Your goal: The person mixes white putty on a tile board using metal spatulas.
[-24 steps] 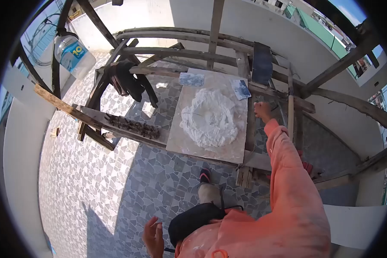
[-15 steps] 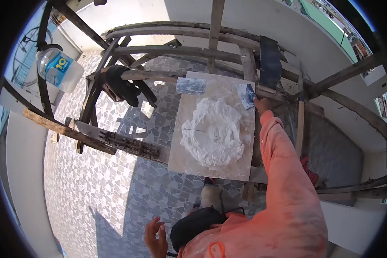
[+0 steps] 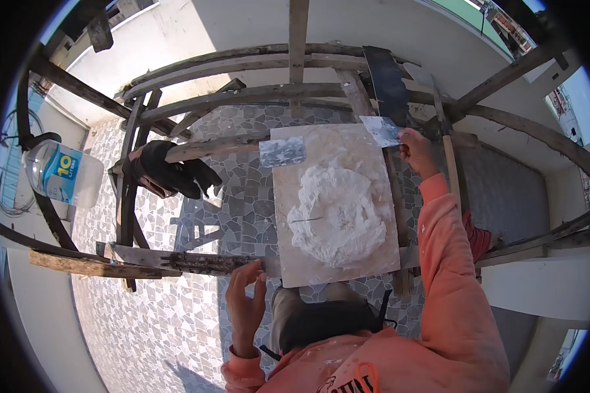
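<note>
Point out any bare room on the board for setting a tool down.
The board is bare along its left strip, between the plaster heap and the left edge, and at the far end between the two scrapers. The middle and right are crowded with plaster. The right hand holds the right scraper; the left hand is near the front corner.

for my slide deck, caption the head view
Right hand grips a putty knife beside white plaster heaped on a board.
</note>
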Motion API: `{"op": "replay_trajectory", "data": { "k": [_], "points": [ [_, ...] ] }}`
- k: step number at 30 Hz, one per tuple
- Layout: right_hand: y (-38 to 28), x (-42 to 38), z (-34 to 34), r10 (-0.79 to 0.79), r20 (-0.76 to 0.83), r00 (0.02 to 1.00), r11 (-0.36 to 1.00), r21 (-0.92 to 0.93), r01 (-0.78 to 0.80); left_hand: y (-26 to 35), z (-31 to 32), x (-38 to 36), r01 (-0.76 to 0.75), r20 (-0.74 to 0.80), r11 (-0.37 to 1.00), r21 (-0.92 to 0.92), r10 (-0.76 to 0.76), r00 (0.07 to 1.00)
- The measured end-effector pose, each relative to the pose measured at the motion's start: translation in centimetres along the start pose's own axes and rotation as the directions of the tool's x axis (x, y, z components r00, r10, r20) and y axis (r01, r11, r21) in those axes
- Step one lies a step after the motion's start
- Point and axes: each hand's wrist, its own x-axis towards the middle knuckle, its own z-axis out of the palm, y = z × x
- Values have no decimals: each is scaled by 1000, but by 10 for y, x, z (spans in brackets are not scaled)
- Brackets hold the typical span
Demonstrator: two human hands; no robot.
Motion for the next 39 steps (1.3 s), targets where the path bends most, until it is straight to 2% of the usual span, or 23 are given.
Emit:
{"op": "replay_trajectory", "data": {
  "k": [3,5,7,9,11,12,13,15,18,19,20,23,27,30,33,36,39],
  "points": [
    [-28,-83,3,-152,-85,985,986,-77,146,-28,5,99,-170,52,983,71,167,985],
    [-30,-139,8,-183,-170,968,981,-99,168,-56,21,165,-111,80,993,49,107,991],
    [-19,-187,9,-82,-224,971,997,-16,80,-95,46,224,-72,69,995,71,67,995],
    [3,-223,14,22,-167,986,960,279,26,-151,81,273,-28,2,999,-39,28,1000],
    [26,-253,19,178,-71,982,777,622,-96,-189,111,304,150,40,988,-42,-148,988],
    [43,-266,19,232,-9,973,687,709,-158,-199,126,316,226,71,973,-42,-223,972],
    [60,-276,21,273,59,960,583,784,-213,-204,136,326,327,177,937,-124,-304,936],
    [79,-290,30,321,184,929,394,866,-308,-214,147,341,544,397,807,-231,-432,810],
    [90,-310,49,354,312,882,184,901,-393,-196,160,347,658,368,669,-346,-548,751],
    [96,-310,52,359,352,864,120,901,-417,-201,164,350,662,378,674,-327,-548,746],
    [99,-310,56,355,398,846,58,894,-445,-205,167,355,661,382,682,-314,-546,746],
    [95,-312,71,361,443,821,34,873,-486,-204,166,352,621,331,696,-362,-527,783],
    [84,-313,87,302,498,813,8,851,-524,-192,153,352,489,332,714,-500,-364,870],
    [97,-309,87,264,564,782,-100,822,-560,-167,136,346,386,287,667,-637,-260,922],
    [89,-312,98,289,505,813,-89,860,-502,-148,119,337,249,192,639,-728,-159,968],
    [84,-313,104,263,490,831,-148,872,-467,-100,80,304,204,147,549,-810,-146,978],
    [80,-311,108,282,459,842,-116,888,-445,-86,45,267,112,107,573,-812,-43,993]
  ]
}}
